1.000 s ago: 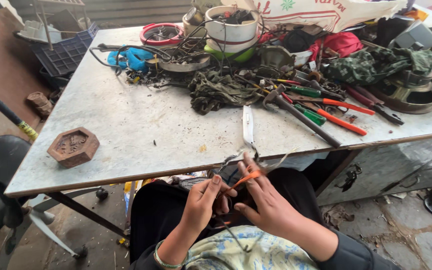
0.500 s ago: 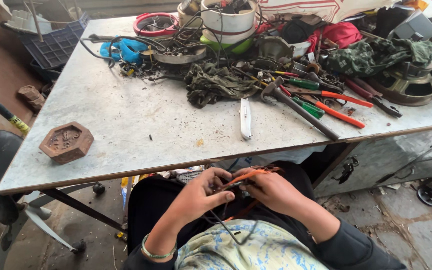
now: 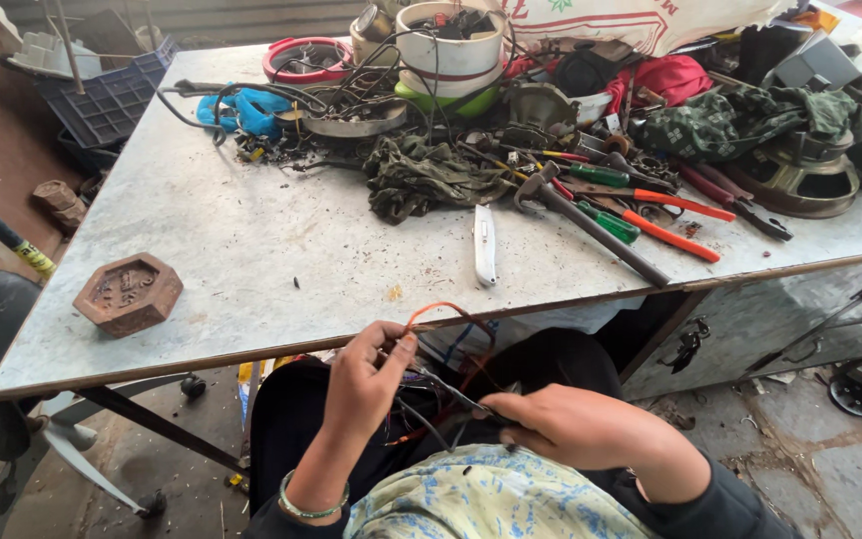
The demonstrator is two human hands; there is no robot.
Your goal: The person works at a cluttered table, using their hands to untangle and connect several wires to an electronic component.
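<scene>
orange wire pinched by both hands below table edge.

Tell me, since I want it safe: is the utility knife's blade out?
Cannot tell. The white utility knife lies flat on the table; no blade shows clearly.

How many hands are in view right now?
2: the left hand pinches an orange wire below the table edge; the right hand grips the wires lower right.

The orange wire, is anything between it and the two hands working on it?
Nothing visible. The left hand already pinches the orange wire near its loop, and the right hand grips the dark wires lower down. Both work over the lap, below the table edge.
</scene>
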